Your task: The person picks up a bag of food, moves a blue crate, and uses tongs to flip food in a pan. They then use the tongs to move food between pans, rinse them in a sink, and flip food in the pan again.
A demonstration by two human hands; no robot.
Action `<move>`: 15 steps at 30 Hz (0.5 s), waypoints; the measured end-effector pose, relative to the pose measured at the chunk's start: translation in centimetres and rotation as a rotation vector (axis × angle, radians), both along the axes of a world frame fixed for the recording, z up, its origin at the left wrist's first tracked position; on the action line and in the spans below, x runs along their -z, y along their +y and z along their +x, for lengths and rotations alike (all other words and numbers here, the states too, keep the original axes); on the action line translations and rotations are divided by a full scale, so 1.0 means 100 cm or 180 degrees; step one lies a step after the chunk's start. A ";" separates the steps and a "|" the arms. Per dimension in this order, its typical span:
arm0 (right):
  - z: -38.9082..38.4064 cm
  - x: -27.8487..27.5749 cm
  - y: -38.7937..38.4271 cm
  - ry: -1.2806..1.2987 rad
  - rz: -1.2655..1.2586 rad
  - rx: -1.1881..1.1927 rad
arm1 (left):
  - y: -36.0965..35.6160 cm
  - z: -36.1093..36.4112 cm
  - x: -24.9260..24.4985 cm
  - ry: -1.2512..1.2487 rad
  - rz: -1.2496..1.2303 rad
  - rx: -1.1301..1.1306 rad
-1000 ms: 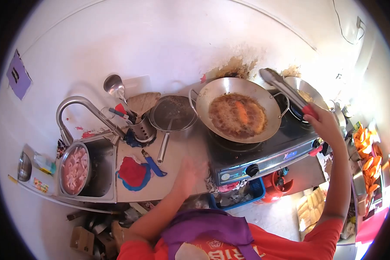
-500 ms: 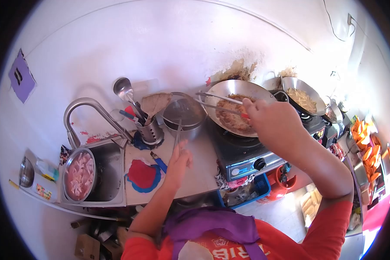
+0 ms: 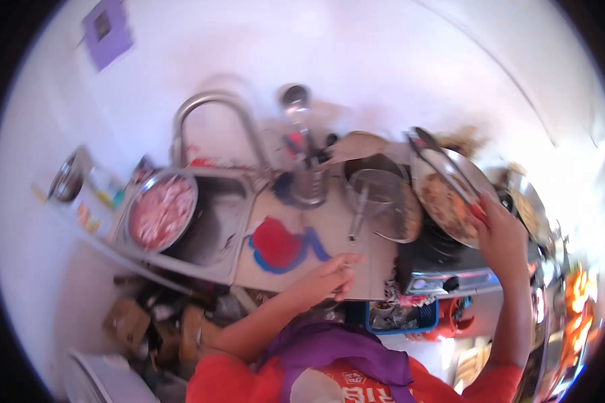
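My right hand (image 3: 501, 232) grips the red-handled tongs (image 3: 450, 168); their dark tips point up and left over the wok (image 3: 480, 176) of browned food (image 3: 445, 201). My left hand (image 3: 333, 278) hovers at the counter's front edge, index finger partly extended and the others loosely curled, with nothing visible in it. Beyond it, a metal pot (image 3: 346, 181) holds a strainer whose handle (image 3: 359, 215) leans toward me. A red and blue cloth (image 3: 275, 243) lies left of that hand.
A bowl of raw meat (image 3: 161, 211) stands in the sink (image 3: 215, 258) under a curved faucet (image 3: 215, 97). A utensil holder (image 3: 309, 187) is behind the cloth. The stove (image 3: 444, 282) is at right, a blue basket (image 3: 400, 319) below. Another pan (image 3: 528, 205) stands farther right.
The view has swung left. My left hand has let go of the strainer handle and drawn back toward me. The tongs have lifted and now point more upward.
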State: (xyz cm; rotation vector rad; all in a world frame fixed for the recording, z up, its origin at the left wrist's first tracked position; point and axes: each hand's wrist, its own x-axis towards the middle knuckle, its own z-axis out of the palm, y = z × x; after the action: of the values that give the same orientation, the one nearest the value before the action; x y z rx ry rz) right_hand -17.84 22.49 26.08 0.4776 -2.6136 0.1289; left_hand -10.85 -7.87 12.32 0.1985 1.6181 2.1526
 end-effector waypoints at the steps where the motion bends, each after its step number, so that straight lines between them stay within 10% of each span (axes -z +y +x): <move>1: 0.004 0.000 0.002 -0.0221 -0.0148 0.0116 | -0.005 0.007 -0.004 0.0013 0.0001 0.0149; 7: 0.009 0.035 0.032 -0.0534 -0.1139 -0.0401 | -0.037 0.069 -0.026 -0.0084 0.0006 0.0474; 15: 0.045 0.057 -0.036 -0.1181 -0.2020 -0.0869 | -0.101 0.183 -0.051 -0.0862 -0.0052 -0.1076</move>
State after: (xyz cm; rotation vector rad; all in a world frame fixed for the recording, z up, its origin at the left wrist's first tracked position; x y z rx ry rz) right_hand -13.38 18.90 20.40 0.6099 -2.6295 1.1907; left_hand 7.46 -17.99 17.39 -0.3832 1.5976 2.2863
